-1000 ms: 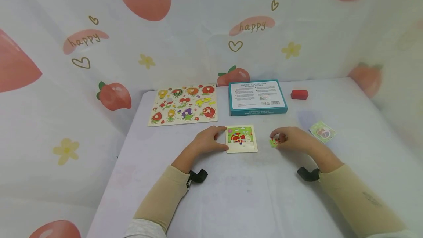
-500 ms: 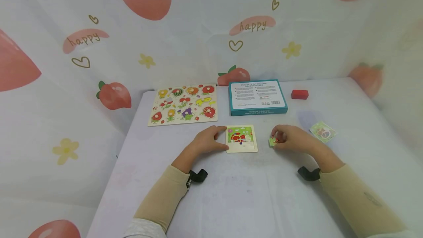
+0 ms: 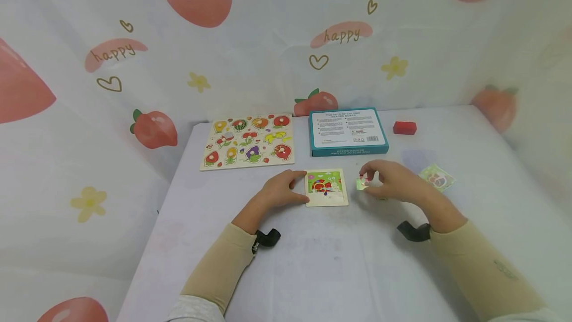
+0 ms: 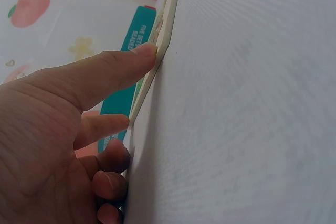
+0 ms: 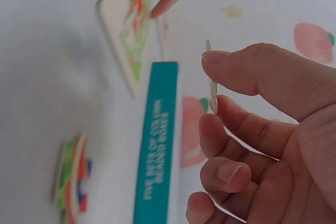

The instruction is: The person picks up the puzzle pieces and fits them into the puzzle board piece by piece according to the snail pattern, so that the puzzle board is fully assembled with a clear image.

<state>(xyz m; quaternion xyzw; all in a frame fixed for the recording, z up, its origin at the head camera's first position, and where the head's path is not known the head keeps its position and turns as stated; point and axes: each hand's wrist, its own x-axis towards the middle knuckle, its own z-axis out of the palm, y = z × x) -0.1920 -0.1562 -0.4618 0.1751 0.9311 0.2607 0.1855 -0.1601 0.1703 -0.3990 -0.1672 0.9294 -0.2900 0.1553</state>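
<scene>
A square wooden jigsaw frame (image 3: pixel 326 202) lies on the table, its picture part filled, with bare wood along the near side of the recess. My left hand (image 3: pixel 281 190) touches its left edge: thumb near the close corner, forefinger near the far one, both fairly straight. In the left wrist view the thumb (image 4: pixel 142 51) presses on the frame's rim. My right hand (image 3: pixel 395 183) pinches a small, thin green-and-red puzzle piece (image 3: pixel 362 183) between thumb and fingers, above the table right of the frame. More puzzle pieces (image 5: pixel 72 182) lie below it, mostly hidden in the head view.
Behind the frame lie a fruit knob-puzzle board (image 3: pixel 249 163) and a teal-edged box (image 3: pixel 348 151). A red block (image 3: pixel 404 127) sits at the back right. A small picture card (image 3: pixel 440 178) lies right of my right hand. A printed cloth (image 3: pixel 259 63) hangs behind.
My right hand has lifted the puzzle piece off the table and moved it a little left and away from me. The left hand and the frame have stayed put.
</scene>
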